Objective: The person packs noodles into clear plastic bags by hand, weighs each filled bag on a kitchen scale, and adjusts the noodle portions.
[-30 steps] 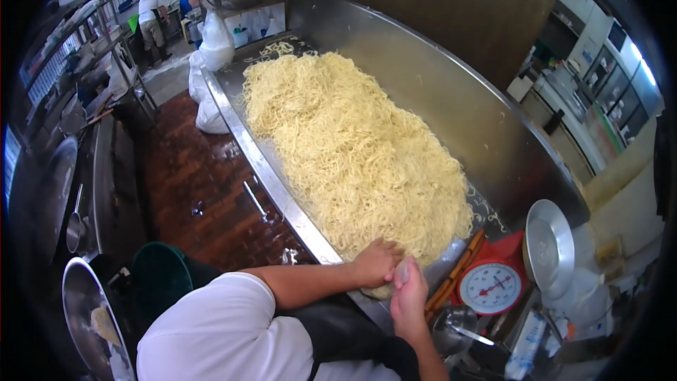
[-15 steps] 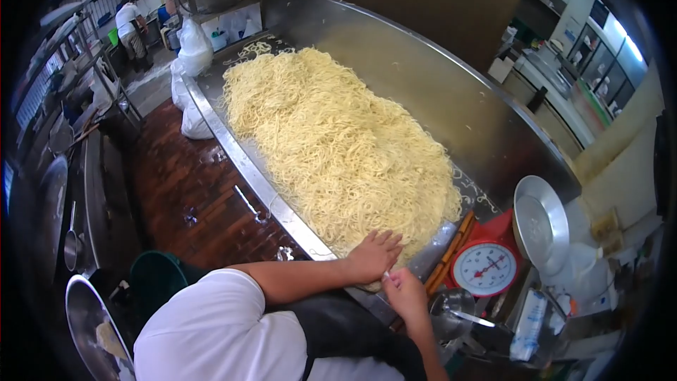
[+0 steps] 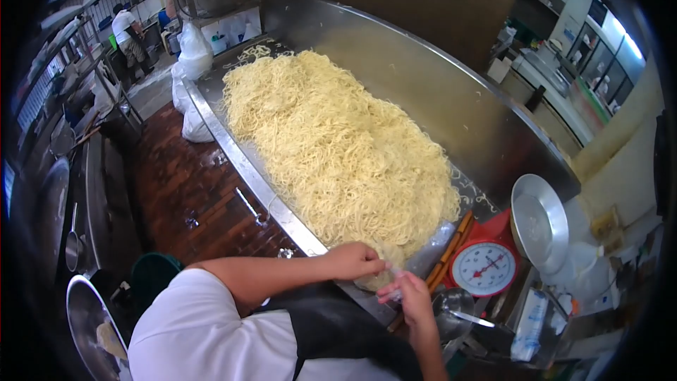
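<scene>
While both hands work at the near end of the steel desk (image 3: 243,156), the clear bag (image 3: 374,283), holding noodles, sits beneath them, beside the noodle heap (image 3: 338,148). From where I stand, the step looks like gathering the bag's neck.

Grip status: the left hand (image 3: 351,261) appears to pinch the film with bunched fingers; the right hand (image 3: 412,293) clasps it between thumb and fingers, close by.

Recommended technique:
1. Let the desk bear the bag's weight.
2. Keep strands below the gathered film; a trapped strand could spoil the closure.
3. Press out surplus air gently, then twist close to the contents.
4. Pull evenly, since thin film may tear.

Count:
- Noodle heap: one
- Clear bag at the hands: one
- Dial scale (image 3: 484,269): one
- Round metal pan (image 3: 539,222) beside the scale: one
- Metal bowl (image 3: 92,324), lower left: one
- White bags (image 3: 194,49) at the far end: apparently three
- Brown sticks (image 3: 451,250) beside the scale: at least two, exact number unclear
- People (image 3: 129,34) in the background: two visible
</scene>
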Available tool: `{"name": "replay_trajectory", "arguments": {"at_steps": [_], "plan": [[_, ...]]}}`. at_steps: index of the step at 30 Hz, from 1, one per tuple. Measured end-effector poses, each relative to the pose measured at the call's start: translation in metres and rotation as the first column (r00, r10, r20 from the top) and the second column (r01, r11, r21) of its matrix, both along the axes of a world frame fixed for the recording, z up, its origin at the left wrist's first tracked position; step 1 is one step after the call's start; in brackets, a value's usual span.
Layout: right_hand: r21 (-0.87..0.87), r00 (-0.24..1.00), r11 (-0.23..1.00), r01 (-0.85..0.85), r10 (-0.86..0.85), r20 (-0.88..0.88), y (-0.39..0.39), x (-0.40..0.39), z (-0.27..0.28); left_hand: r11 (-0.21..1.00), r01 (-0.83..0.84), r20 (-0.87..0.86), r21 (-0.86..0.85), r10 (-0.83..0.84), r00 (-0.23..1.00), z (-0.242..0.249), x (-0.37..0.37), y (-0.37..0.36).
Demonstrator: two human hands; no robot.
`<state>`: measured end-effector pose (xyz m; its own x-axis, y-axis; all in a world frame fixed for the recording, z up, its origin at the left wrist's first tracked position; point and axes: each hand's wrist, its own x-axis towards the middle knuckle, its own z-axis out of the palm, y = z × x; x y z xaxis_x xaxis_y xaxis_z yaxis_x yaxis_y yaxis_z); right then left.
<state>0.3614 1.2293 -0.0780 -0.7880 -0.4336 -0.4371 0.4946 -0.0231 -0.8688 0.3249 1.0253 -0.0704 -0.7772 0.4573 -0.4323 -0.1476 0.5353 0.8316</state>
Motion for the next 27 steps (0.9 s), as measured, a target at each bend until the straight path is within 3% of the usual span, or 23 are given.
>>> {"name": "replay_trajectory", "arguments": {"at_steps": [1, 2, 3, 4, 5, 6, 7, 8, 9, 10, 11, 12, 13, 15, 18, 21, 24, 27], "plan": [[0.010, 0.998, 0.998, -0.061, 0.061, -0.002, -0.007, 0.001, 0.002, 0.994, -0.036, 0.184, 0.099, 0.017, 0.983, -0.008, 0.003, 0.002], [-0.011, 0.974, 0.974, -0.227, 0.227, -0.014, -0.016, 0.003, -0.012, 0.978, -0.090, 0.357, 0.190, 0.017, 0.934, -0.022, 0.002, 0.006], [0.105, 0.957, 0.956, -0.275, 0.283, -0.069, -0.023, 0.005, -0.009, 0.952, -0.151, 0.510, 0.268, -0.007, 0.860, -0.030, -0.001, 0.009], [0.223, 0.934, 0.926, -0.305, 0.337, -0.119, -0.028, 0.007, -0.003, 0.934, -0.157, 0.434, 0.320, 0.003, 0.901, -0.034, -0.004, 0.011], [0.340, 0.907, 0.883, -0.324, 0.392, -0.154, -0.030, 0.008, 0.000, 0.990, 0.010, 0.086, 0.142, -0.023, 0.996, -0.038, -0.010, 0.008], [0.358, 0.917, 0.902, -0.242, 0.333, -0.219, -0.024, 0.008, -0.005, 0.992, 0.099, -0.257, -0.083, -0.118, 0.959, -0.020, -0.014, 0.004], [0.395, 0.859, 0.913, -0.096, 0.277, -0.431, -0.016, 0.003, -0.020, 0.943, 0.095, -0.538, -0.317, -0.262, 0.802, -0.011, -0.015, 0.001], [0.397, 0.749, 0.917, 0.048, 0.229, -0.621, -0.008, -0.006, -0.042, 0.921, 0.049, -0.691, -0.386, -0.324, 0.646, -0.012, -0.016, 0.008], [0.363, 0.598, 0.913, 0.185, 0.189, -0.779, -0.009, -0.011, -0.048, 0.937, 0.054, -0.744, -0.346, -0.309, 0.593, -0.014, -0.016, 0.010], [0.280, 0.787, 0.935, 0.218, 0.002, -0.617, -0.011, -0.013, -0.053, 0.949, 0.062, -0.792, -0.308, -0.292, 0.536, -0.018, -0.018, 0.011], [0.203, 0.900, 0.937, 0.283, -0.186, -0.394, -0.016, -0.021, -0.055, 0.958, 0.079, -0.839, -0.276, -0.280, 0.467, -0.022, -0.022, 0.011], [0.141, 0.925, 0.917, 0.372, -0.355, -0.131, -0.021, -0.026, -0.055, 0.966, 0.065, -0.825, -0.252, -0.250, 0.508, -0.029, -0.025, 0.013], [-0.028, 0.902, 0.902, 0.431, -0.430, 0.029, -0.020, -0.030, -0.060, 0.975, 0.046, -0.823, -0.217, -0.208, 0.528, -0.036, -0.027, 0.014], [-0.318, 0.810, 0.757, 0.571, -0.456, 0.369, -0.017, -0.033, -0.065, 0.989, 0.001, -0.809, -0.147, -0.121, 0.575, -0.047, -0.027, 0.016], [-0.320, 0.668, 0.624, 0.713, -0.466, 0.580, -0.024, -0.033, -0.058, 0.994, -0.042, -0.807, -0.098, -0.054, 0.588, -0.054, -0.025, 0.018], [-0.312, 0.773, 0.709, 0.632, -0.550, 0.317, -0.036, -0.029, -0.039, 0.994, -0.072, -0.751, -0.084, -0.016, 0.660, -0.052, -0.025, 0.014], [-0.197, 0.766, 0.742, 0.641, -0.637, 0.092, -0.042, -0.027, -0.050, 0.988, 0.007, -0.740, -0.155, -0.121, 0.662, -0.052, -0.023, 0.010], [-0.122, 0.753, 0.743, 0.658, -0.652, 0.086, -0.042, -0.027, -0.057, 0.977, 0.146, -0.809, -0.153, -0.208, 0.550, -0.051, -0.021, 0.004]]}}
